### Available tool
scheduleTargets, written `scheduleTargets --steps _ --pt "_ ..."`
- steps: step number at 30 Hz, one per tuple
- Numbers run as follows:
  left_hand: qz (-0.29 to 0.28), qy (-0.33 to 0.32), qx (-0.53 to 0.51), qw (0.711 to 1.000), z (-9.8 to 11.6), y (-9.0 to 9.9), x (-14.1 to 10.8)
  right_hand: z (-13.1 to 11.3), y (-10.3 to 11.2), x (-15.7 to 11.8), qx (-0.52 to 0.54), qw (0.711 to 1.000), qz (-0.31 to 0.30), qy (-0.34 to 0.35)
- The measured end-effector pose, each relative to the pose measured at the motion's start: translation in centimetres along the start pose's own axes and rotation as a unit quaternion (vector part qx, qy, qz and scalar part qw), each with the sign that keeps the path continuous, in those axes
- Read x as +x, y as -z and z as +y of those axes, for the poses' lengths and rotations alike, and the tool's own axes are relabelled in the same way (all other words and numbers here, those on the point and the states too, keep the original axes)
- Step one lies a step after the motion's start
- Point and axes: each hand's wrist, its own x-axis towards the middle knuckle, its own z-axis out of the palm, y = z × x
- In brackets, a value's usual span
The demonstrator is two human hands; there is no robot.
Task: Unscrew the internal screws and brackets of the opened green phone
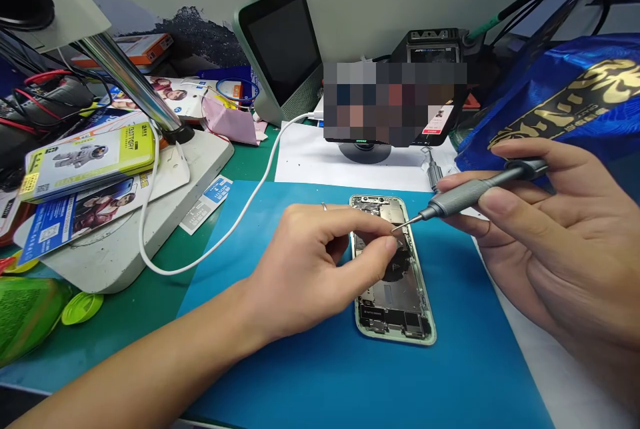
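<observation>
Already opened, phone (pixel 400 295) isn't closed up. Screwdriver (pixel 460 199) is gripped by right hand (pixel 555 235); left hand (pixel 315 269) at tip, hold unclear.

The head camera looks forward-down at the nearby phone (pixel 393 295).

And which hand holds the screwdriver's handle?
The right hand, gripping the grey screwdriver handle; the left hand is at the thin tip, above the open phone.

Phone (pixel 390 292): I see it on the mat (pixel 300 375), partly under my left hand (pixel 315 269).
Lamp base (pixel 117 259): left of the mat.
Display (pixel 283 42): behind the mat.
Bag (pixel 555 95): behind my right hand (pixel 560 229).
</observation>
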Motion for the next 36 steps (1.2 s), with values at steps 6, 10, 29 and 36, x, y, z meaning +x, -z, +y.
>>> scheduleTargets --steps 6,10,29,36 --pt "-0.007 0.010 -0.001 1.000 -0.02 -0.02 -0.04 0.30 0.00 -0.36 -0.010 1.000 0.001 0.023" --pt "-0.008 0.006 0.002 1.000 -0.01 0.09 -0.10 0.37 -0.18 -0.41 -0.013 0.999 0.009 0.033" --pt "-0.011 0.005 0.011 1.000 -0.15 -0.01 -0.04 0.27 0.17 -0.88 -0.052 0.996 0.020 0.069" --pt "-0.023 0.029 -0.008 0.999 -0.31 -0.10 -0.05 0.23 0.29 -0.82 -0.059 0.996 0.016 0.070"
